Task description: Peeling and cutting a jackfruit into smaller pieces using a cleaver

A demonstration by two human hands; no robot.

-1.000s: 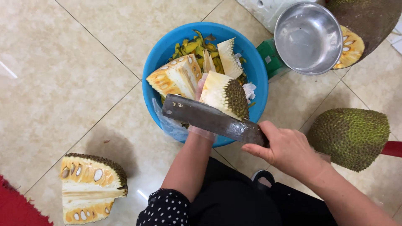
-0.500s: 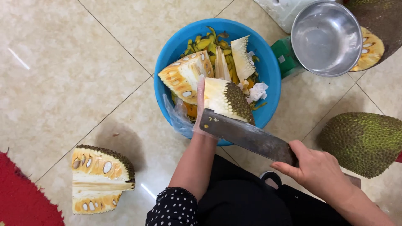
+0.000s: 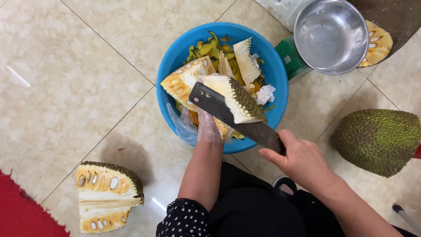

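two hands work over a blue basin (image 3: pixel 171 70). the right hand (image 3: pixel 302 160) is wrapped tight round the handle of a broad dark cleaver (image 3: pixel 232 116), fingers curled under and thumb along the top, so the blade runs away from it up and to the left, flat side up. the left hand (image 3: pixel 208 127), in a thin clear plastic glove, sits just under the far end of the blade; its fingers are hidden behind the blade and the fruit, so i cannot tell how far they are curled, but it seems to prop up a wedge of jackfruit (image 3: pixel 239 101), spiky rind toward the right hand, pale core up. the wedge lies against the blade's edge, held over the basin, likely so that trimmings drop inside. beyond the left hand, in the basin, lie another cut piece (image 3: pixel 184 81) showing its yellow pods, a pale strip of core (image 3: pixel 245 61), yellow scraps and some crumpled white paper. further off past the basin stands a steel bowl (image 3: pixel 331 35), empty. out to the side of the right hand rests a green uncut chunk (image 3: pixel 379 140) on the tiled floor. nearer the body, to the left of the left arm, a halved piece (image 3: pixel 107 202) lies cut face up, beside a red mat (image 3: pixel 17 210).
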